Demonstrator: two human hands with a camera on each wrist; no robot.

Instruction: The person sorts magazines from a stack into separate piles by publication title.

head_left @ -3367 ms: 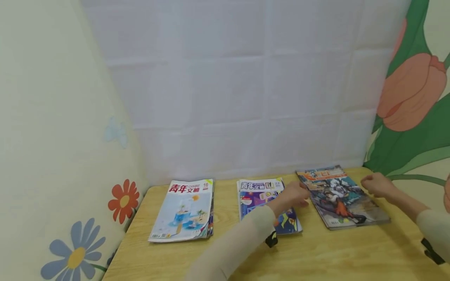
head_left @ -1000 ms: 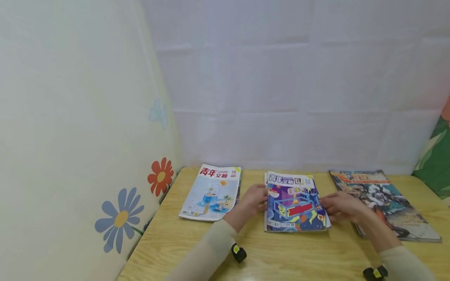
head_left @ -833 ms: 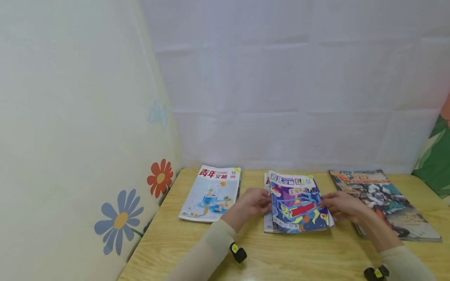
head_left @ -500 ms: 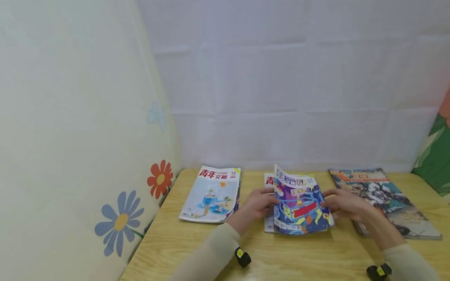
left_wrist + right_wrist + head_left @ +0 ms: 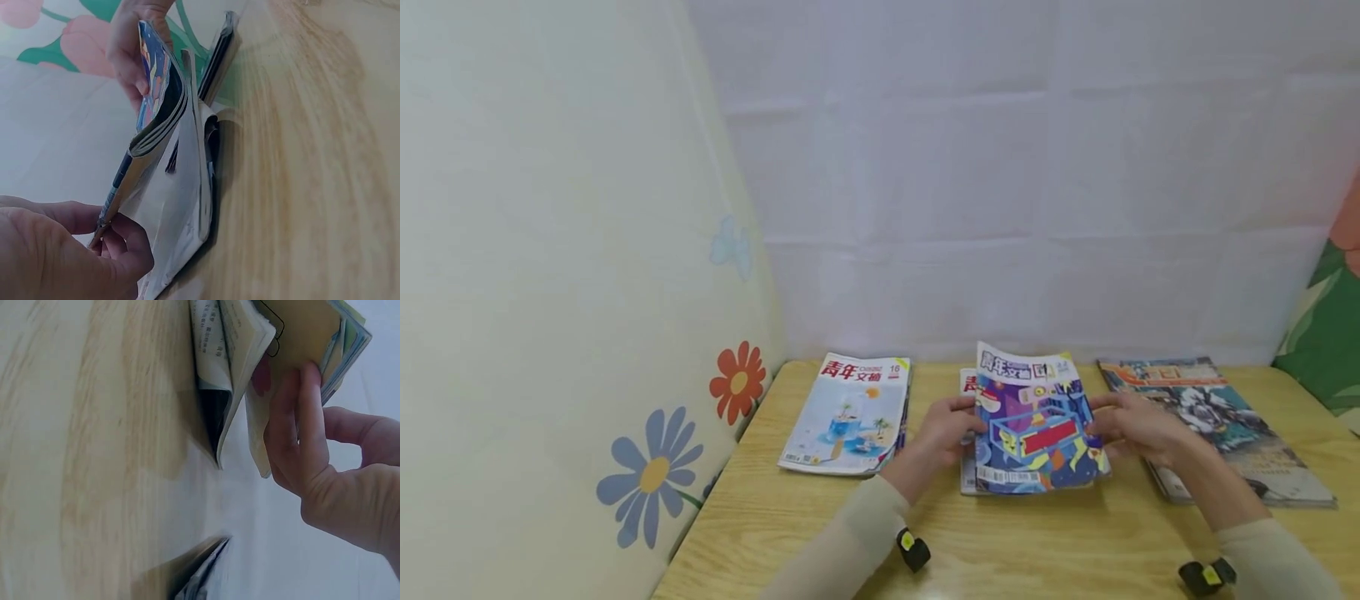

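Observation:
A purple-and-blue magazine is raised above the middle stack in the head view, tilted and bowed. My left hand pinches its left edge between thumb and fingers, as the left wrist view also shows. On the opposite edge, my right hand grips it; in the right wrist view the fingers lie against its underside, with the thumb on the far side. Below it, another magazine with red title characters rests on the table, mostly hidden. Its pages curl at a lower corner in the right wrist view.
To the left lies a stack of magazines with a pale blue beach cover. A larger magazine stack with a grey-teal cover lies at the right, partly behind my right forearm. White cloth hangs behind the wooden table.
Both hands have moved from the right stack to the middle one. The purple magazine has been gripped by both edges and lifted off the magazine beneath. The head view has turned left.

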